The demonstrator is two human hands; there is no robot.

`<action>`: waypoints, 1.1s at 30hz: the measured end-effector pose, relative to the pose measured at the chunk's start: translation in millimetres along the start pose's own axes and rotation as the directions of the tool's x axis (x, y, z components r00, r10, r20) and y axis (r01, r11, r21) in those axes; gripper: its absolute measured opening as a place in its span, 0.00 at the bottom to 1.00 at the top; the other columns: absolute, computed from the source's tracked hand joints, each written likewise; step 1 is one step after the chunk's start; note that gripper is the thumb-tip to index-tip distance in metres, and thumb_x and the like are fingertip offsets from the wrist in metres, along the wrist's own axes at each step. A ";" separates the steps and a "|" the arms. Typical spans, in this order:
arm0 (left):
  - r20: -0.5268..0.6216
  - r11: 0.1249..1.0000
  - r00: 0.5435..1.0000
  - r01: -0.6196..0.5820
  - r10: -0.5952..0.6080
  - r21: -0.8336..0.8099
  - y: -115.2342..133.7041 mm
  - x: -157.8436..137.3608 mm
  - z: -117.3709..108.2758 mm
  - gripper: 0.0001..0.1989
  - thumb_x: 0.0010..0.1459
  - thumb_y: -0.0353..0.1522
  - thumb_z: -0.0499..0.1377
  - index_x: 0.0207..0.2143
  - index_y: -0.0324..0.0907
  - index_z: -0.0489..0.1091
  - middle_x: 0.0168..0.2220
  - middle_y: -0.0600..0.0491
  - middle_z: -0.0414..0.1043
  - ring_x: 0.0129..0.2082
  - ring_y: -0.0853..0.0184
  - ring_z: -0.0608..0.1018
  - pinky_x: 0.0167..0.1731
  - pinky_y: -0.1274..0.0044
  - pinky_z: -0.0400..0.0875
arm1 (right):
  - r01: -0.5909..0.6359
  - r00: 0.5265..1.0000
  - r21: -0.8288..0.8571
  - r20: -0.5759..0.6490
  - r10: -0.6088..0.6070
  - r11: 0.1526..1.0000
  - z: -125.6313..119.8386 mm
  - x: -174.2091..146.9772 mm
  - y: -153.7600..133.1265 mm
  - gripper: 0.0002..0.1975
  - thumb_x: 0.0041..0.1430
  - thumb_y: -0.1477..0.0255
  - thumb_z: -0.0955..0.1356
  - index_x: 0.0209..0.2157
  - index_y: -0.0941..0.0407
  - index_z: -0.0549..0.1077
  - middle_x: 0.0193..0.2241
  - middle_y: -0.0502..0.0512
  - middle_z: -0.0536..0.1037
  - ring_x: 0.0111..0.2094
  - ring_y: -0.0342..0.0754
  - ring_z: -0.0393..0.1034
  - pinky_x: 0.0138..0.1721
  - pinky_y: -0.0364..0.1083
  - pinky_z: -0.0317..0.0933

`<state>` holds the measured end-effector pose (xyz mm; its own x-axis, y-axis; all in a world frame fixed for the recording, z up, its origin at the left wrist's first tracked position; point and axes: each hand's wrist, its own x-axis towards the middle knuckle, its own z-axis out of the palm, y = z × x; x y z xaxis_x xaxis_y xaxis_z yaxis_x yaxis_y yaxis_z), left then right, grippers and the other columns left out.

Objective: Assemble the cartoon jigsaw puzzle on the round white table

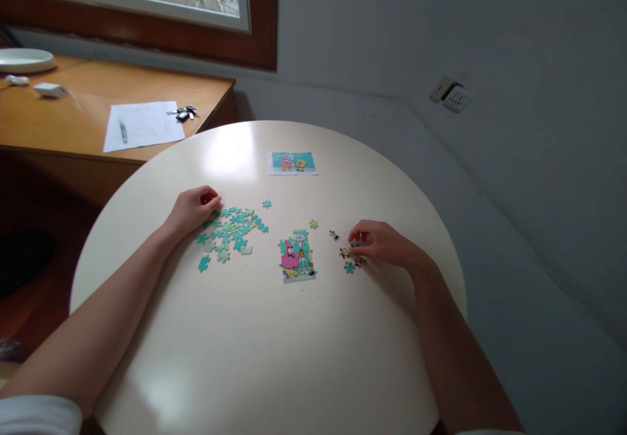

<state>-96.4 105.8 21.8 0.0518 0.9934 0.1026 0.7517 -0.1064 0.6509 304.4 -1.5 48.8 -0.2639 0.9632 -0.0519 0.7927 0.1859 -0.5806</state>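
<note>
Round and pale, the table (235,356) spread out beneath both hands. Left hand (192,208) — fingers curled loosely, with the heap of teal pieces (238,219) just to its inner side; whether it gripped one, you couldn't tell. Across from it, the right hand (385,244) sat half-closed at a few mixed-colour pieces (349,268), thumb and finger apart — again, no telling if it had hold. Those groups looked split by colour, handy to each side. Between the hands, slightly nearer the body, lay the joined puzzle (296,258); beyond them, the picture sheet (294,162), probably placed for easy viewing.
</note>
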 end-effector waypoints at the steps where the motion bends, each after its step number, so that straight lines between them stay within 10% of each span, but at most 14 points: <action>1: -0.001 1.000 1.000 -0.004 0.004 0.005 0.3 0.1 -0.2 0.14 0.47 0.43 0.54 0.27 0.42 0.70 0.24 0.52 0.74 0.24 0.66 0.73 0.25 0.78 0.66 | -0.006 1.000 -0.001 -0.001 0.006 1.000 0.5 0.4 -0.2 0.07 0.43 0.68 0.73 0.26 0.54 0.74 0.25 0.49 0.74 0.27 0.44 0.67 0.28 0.42 0.60; 33: -0.007 0.997 0.999 -0.050 0.050 0.062 -2.1 1.4 -0.9 0.14 0.48 0.42 0.53 0.28 0.42 0.70 0.25 0.52 0.74 0.25 0.66 0.73 0.26 0.78 0.65 | -0.145 0.987 0.053 0.077 0.140 0.988 -3.7 0.2 -3.1 0.04 0.46 0.69 0.68 0.25 0.55 0.74 0.23 0.50 0.75 0.26 0.45 0.68 0.30 0.44 0.61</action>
<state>-98.5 107.4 21.3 0.0851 0.9865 0.1402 0.7872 -0.1528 0.5974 303.9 -1.2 53.6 -0.1916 0.9619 -0.1951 0.7923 0.0342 -0.6092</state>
